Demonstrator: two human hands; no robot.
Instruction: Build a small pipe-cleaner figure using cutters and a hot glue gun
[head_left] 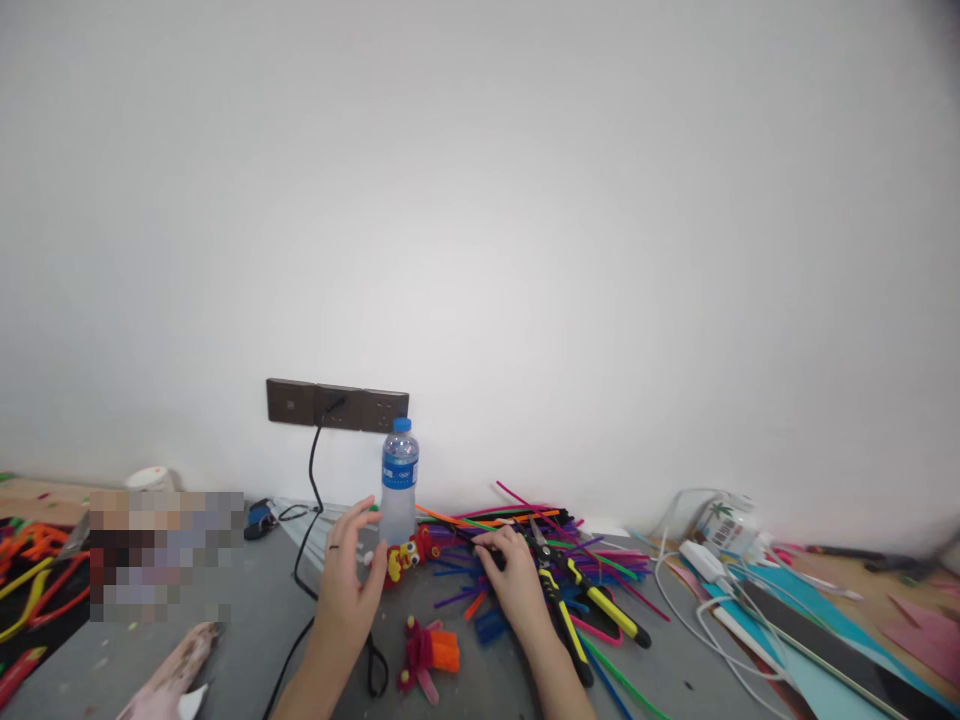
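Left hand [350, 562] loose, fingers apart, just left of red-and-yellow googly-eyed figure [409, 560], which sits on near side of water bottle [399, 490]. Right hand [513, 572] curled at pipe-cleaner pile [626, 560]; cannot tell if gripping.

bright wall [465, 260], darker top corners, perhaps slight blur

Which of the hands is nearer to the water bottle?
Left. The left hand is at the lower left edge of the water bottle; the right hand is farther off, to its right, at the pipe cleaners.
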